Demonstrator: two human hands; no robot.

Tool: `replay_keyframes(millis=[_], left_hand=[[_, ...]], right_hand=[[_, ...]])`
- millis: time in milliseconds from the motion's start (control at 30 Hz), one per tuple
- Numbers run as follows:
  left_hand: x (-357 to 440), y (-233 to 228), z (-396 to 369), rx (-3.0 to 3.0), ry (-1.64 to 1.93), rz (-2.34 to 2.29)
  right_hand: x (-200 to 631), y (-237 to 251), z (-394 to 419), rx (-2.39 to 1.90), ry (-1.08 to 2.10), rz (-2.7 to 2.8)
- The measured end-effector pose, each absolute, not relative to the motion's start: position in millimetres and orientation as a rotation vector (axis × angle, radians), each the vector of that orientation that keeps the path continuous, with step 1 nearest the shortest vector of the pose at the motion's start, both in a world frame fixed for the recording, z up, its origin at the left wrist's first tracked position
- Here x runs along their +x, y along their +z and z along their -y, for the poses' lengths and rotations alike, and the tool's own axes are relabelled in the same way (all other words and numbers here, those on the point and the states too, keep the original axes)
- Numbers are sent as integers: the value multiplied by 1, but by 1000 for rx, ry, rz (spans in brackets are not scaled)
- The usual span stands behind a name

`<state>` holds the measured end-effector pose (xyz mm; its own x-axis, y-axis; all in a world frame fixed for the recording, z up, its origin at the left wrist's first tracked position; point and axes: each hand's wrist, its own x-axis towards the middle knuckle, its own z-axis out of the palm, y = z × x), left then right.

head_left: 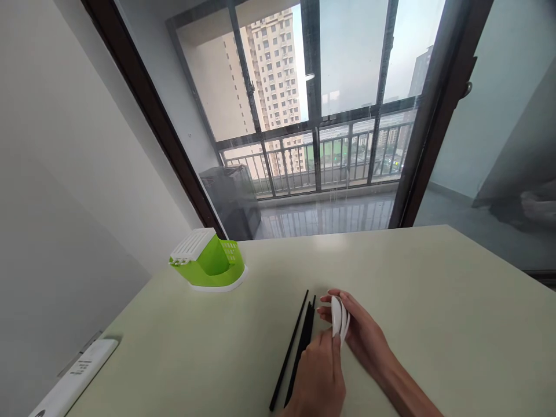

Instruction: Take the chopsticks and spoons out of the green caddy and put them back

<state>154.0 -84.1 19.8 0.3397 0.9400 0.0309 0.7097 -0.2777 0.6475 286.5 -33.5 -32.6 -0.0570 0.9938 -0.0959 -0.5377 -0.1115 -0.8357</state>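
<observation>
A small stack of white soup spoons (pixel 336 315) is between my two hands, above the table. My left hand (pixel 319 373) is closed around the handle end, with the thumb lying along it. My right hand (pixel 354 318) curls round the bowl end from the right, its thumb at the top and its fingers behind. How many spoons are nested I cannot tell exactly. Just left of the hands, several black chopsticks (pixel 289 350) lie on the table, and my left hand partly covers the bundle nearest to it.
The pale table (pixel 391 272) carries a green and white utensil holder (pixel 217 269) at its back left. A white power strip (pixel 78 373) lies along the left edge. Behind the table, a dark-framed glass door (pixel 313 214) faces a balcony with a dark cabinet (pixel 237 200).
</observation>
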Motion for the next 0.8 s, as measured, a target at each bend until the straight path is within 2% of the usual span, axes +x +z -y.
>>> replay_keyframes(millis=[267, 400, 667, 800], left_hand=[[168, 17, 78, 2023, 446, -1441], [169, 4, 83, 2057, 504, -1418], [183, -67, 109, 2288, 544, -1646], [177, -86, 116, 2387, 522, -1553]], right_hand=[[288, -29, 36, -1111, 1289, 1041], [286, -27, 41, -1220, 1164, 1174], [286, -40, 42, -1342, 1058, 1218], [289, -41, 39, -1334, 1052, 1258]])
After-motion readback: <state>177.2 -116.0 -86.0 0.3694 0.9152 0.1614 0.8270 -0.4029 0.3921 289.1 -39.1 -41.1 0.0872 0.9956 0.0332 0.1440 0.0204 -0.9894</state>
